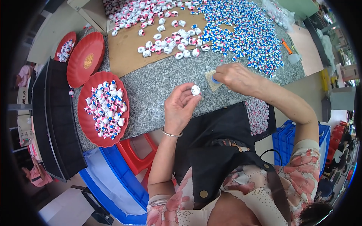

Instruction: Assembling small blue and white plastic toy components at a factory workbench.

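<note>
My left hand [178, 108] is raised over the front edge of the stone table. Its thumb and fingers pinch a small white rounded figurine piece [195, 90] with a touch of pink on its side. My right hand [236, 79] is closed, fingertips pointing down at a tan square pad [213, 86]. A small blue thing [215, 80] shows at those fingertips; what they grip is mostly hidden. Beyond both hands lie white-and-pink figurine pieces [167, 49] on a cardboard sheet [128, 62], with a wide pile of tiny blue-and-white pieces [241, 32] to the right.
At the left, a red scalloped plate [83, 113] holds assembled-looking figurines; other red plates [77, 60] stand behind it. An orange-handled tool [286, 46] lies far right. Small pale pieces [257, 115] fill a dark tray by my lap. Blue crates [124, 177] and a red stool [132, 150] sit below the table.
</note>
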`<act>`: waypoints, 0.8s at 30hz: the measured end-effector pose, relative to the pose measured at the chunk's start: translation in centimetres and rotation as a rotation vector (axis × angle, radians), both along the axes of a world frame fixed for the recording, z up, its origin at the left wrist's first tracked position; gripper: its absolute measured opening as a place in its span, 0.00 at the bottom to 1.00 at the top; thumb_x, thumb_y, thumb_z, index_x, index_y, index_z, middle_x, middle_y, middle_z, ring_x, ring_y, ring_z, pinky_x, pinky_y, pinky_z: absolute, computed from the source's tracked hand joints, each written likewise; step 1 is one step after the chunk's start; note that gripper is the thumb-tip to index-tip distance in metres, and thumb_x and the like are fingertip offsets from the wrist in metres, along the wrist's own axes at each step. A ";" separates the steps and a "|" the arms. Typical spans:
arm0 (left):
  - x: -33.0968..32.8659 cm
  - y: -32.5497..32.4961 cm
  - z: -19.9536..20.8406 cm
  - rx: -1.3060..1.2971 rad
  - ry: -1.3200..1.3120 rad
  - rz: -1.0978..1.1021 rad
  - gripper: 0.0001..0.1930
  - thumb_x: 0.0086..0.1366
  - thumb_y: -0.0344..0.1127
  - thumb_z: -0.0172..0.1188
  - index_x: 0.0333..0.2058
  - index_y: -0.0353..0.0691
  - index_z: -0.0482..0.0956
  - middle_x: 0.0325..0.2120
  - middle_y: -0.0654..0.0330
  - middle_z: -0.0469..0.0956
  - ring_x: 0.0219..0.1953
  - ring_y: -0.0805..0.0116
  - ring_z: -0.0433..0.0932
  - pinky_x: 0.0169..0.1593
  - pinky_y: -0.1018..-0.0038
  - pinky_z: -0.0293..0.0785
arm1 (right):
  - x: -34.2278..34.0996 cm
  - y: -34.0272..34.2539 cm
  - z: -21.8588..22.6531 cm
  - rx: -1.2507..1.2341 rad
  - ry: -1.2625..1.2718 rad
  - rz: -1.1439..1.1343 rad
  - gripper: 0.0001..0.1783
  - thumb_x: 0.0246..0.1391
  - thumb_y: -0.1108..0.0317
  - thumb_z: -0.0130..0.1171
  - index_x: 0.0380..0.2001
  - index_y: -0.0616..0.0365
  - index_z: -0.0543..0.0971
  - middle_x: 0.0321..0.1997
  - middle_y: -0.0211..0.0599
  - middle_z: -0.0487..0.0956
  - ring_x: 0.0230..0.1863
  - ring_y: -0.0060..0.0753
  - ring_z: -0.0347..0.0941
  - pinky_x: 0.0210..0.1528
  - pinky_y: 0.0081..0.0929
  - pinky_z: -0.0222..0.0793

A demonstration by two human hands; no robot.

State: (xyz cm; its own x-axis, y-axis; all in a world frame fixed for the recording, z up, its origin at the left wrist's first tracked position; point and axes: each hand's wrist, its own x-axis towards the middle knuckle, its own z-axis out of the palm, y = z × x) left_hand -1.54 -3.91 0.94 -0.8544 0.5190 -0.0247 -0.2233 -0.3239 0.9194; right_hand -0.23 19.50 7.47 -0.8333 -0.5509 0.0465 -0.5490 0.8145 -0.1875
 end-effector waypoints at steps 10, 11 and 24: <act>0.3 2.3 -1.2 -0.231 0.355 0.160 0.18 0.54 0.18 0.64 0.44 0.33 0.77 0.40 0.56 0.76 0.41 0.69 0.79 0.43 0.77 0.80 | 1.9 -0.2 -0.1 -0.456 0.046 -0.233 0.07 0.52 0.75 0.60 0.35 0.64 0.79 0.27 0.39 0.78 0.27 0.35 0.77 0.28 0.30 0.71; 0.4 2.6 -1.3 -0.261 0.428 0.176 0.18 0.53 0.18 0.65 0.44 0.34 0.77 0.40 0.55 0.76 0.40 0.69 0.79 0.42 0.78 0.80 | 2.3 -0.5 -0.2 -0.459 0.047 -0.236 0.07 0.52 0.75 0.60 0.35 0.64 0.79 0.27 0.39 0.78 0.27 0.35 0.77 0.28 0.30 0.71; 0.5 1.4 0.8 -0.012 0.081 -0.345 0.13 0.67 0.25 0.52 0.48 0.28 0.77 0.36 0.54 0.78 0.34 0.71 0.80 0.36 0.79 0.78 | 4.3 -1.5 1.3 -0.748 -0.245 -0.200 0.08 0.52 0.77 0.61 0.37 0.61 0.82 0.27 0.38 0.80 0.28 0.29 0.78 0.31 0.24 0.72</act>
State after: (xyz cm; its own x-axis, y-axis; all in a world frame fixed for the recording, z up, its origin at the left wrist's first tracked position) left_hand -1.05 -2.55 1.78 -0.6286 0.7772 0.0287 -0.2436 -0.2317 0.9418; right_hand 4.04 17.95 8.77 -0.9471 -0.2856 0.1467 -0.2788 0.5047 -0.8170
